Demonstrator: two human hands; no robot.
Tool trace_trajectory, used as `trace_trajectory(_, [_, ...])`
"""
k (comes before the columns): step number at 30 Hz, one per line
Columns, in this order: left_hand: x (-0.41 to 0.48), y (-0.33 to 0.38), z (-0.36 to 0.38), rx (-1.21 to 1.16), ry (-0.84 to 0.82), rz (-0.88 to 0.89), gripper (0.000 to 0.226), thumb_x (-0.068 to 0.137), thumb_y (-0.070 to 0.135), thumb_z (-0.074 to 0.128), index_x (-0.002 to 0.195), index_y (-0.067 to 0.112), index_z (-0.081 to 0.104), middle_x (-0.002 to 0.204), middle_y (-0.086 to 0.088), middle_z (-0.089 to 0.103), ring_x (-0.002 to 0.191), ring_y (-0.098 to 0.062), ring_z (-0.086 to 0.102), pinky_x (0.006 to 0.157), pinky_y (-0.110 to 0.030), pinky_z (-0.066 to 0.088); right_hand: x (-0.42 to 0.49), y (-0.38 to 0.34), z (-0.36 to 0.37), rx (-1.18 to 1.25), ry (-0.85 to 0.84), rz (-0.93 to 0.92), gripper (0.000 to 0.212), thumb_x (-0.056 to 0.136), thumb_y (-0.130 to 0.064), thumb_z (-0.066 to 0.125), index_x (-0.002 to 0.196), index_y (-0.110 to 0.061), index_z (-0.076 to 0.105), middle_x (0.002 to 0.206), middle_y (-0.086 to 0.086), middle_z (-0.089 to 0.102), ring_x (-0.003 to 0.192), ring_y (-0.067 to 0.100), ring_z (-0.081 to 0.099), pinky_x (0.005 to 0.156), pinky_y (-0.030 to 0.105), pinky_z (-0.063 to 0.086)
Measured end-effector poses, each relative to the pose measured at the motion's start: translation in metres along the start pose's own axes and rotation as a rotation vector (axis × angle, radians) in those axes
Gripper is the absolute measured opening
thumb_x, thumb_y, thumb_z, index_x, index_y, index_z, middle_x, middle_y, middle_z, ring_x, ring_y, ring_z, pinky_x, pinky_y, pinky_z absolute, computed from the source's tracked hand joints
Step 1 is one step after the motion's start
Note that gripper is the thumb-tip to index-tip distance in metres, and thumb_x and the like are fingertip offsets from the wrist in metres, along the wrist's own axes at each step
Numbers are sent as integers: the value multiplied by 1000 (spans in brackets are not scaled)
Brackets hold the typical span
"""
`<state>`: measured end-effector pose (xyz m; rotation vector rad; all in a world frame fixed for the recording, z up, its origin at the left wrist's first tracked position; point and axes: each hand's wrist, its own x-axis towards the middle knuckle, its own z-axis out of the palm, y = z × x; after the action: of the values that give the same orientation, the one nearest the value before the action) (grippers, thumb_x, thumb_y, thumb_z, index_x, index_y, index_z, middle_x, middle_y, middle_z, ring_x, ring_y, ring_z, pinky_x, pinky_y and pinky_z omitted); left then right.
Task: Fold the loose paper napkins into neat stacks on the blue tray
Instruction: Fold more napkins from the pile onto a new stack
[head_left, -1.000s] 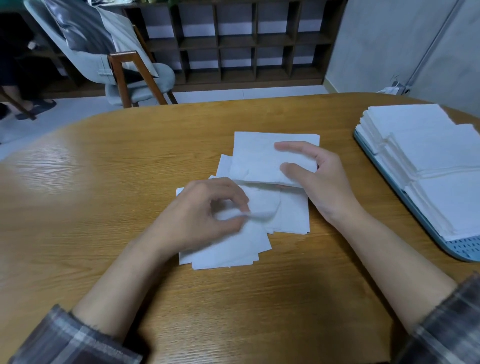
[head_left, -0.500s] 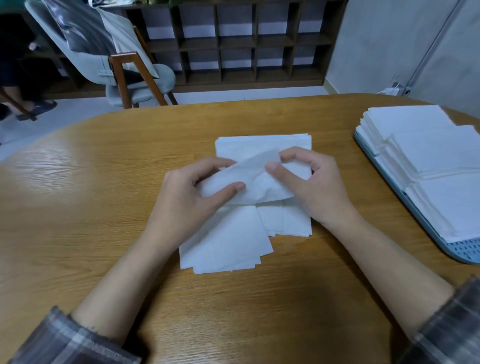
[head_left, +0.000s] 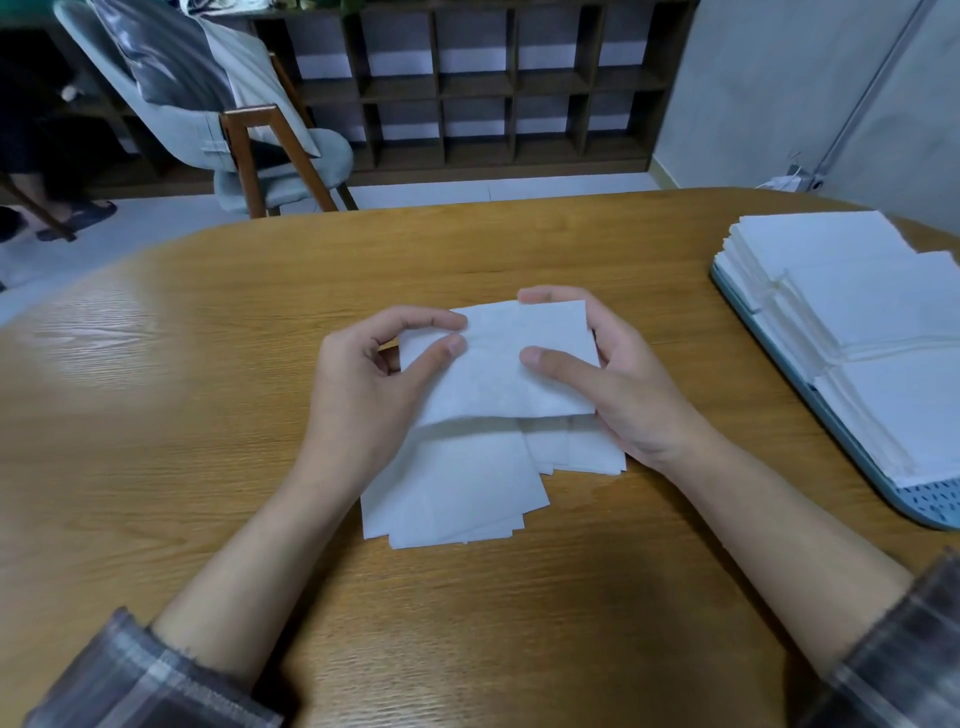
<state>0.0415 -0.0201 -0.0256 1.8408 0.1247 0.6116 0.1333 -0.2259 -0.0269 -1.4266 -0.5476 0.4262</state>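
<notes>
A thin, soft white napkin (head_left: 498, 364), roughly square, is held at mid-scene. Its left edge is pinched between the curled thumb and forefinger of the left hand (head_left: 374, 384); its right side is gripped by the right hand (head_left: 623, 400), thumb on top, fingers curled behind. It seems folded double, though layers are hard to tell. Beneath it, loose flat napkins (head_left: 457, 493) are fanned on the glossy wood-grain table (head_left: 208, 415). At right, squared stacks (head_left: 883, 312) are carried on the perforated blue tray (head_left: 930, 506).

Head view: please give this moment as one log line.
left hand: pinches napkin | right hand: holds napkin | loose pile: below napkin | blue tray: folded stacks
</notes>
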Motion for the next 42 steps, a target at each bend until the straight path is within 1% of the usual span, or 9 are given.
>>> trace_trajectory(6, [1, 0, -1, 44, 15, -11, 10, 92, 25, 82, 100, 30, 83, 69, -8, 65, 59, -34, 39, 54, -30, 33, -1, -3, 2, 3, -23, -9, 47, 96, -11, 72, 138, -28, 60, 118, -3, 73, 106, 18, 72, 87, 33, 59])
trace_trajectory(9, [0, 1, -1, 62, 0, -10, 11, 92, 26, 82, 101, 32, 82, 61, 10, 57, 54, -19, 34, 51, -27, 31, -2, -4, 3, -62, -3, -48, 48, 100, -9, 68, 142, -30, 57, 122, -3, 71, 106, 16, 72, 85, 31, 60])
trace_trajectory(19, [-2, 9, 0, -43, -131, -177, 54, 98, 46, 67, 147, 39, 46, 120, -3, 68, 102, -15, 68, 87, -31, 58, -1, -14, -5, 263, 3, -12, 77, 94, -1, 67, 153, -42, 39, 122, 3, 74, 114, 29, 73, 86, 42, 62])
trace_trajectory(23, [-5, 13, 3, 39, -167, -72, 58, 99, 37, 69, 149, 42, 41, 95, 32, 65, 70, 3, 56, 70, -12, 47, -1, -7, -2, -145, 28, -96, 72, 100, -3, 68, 149, -45, 36, 131, 10, 67, 114, 26, 72, 95, 50, 62])
trace_trajectory(27, [-2, 7, -1, 98, -112, -45, 70, 97, 27, 76, 152, 45, 37, 129, 31, 60, 102, -14, 68, 91, -45, 59, -2, -10, -5, -125, -87, -107, 51, 98, -12, 72, 141, -35, 59, 132, -9, 68, 124, 21, 65, 107, 47, 54])
trace_trajectory(29, [-3, 4, -2, 123, -116, -23, 71, 97, 28, 76, 152, 47, 35, 126, 21, 65, 107, -17, 69, 97, -51, 57, -2, -8, -6, -233, -121, -118, 30, 99, -12, 70, 126, -25, 74, 129, -11, 73, 127, 13, 64, 112, 37, 48])
trace_trajectory(34, [-4, -1, -3, 294, -275, 70, 79, 97, 19, 74, 157, 39, 26, 133, 22, 61, 126, 1, 59, 102, -16, 48, 2, -5, -14, -332, 140, -77, 32, 99, -1, 67, 118, -23, 79, 122, -21, 75, 123, -7, 62, 111, 20, 45])
trace_trajectory(38, [0, -11, -12, 511, -470, 46, 65, 92, 27, 75, 145, 48, 43, 133, 22, 59, 122, -1, 56, 105, -34, 45, 7, -3, -23, -374, 324, -61, 37, 98, 0, 64, 114, -29, 80, 120, -26, 74, 121, -16, 57, 101, 3, 40])
trace_trajectory(42, [2, -11, -15, 583, -494, 94, 54, 90, 39, 80, 139, 44, 59, 122, 21, 63, 121, 3, 55, 102, -23, 41, 8, 0, -23, -398, 355, -76, 36, 97, 1, 63, 115, -25, 80, 118, -26, 74, 118, -18, 57, 98, -1, 39])
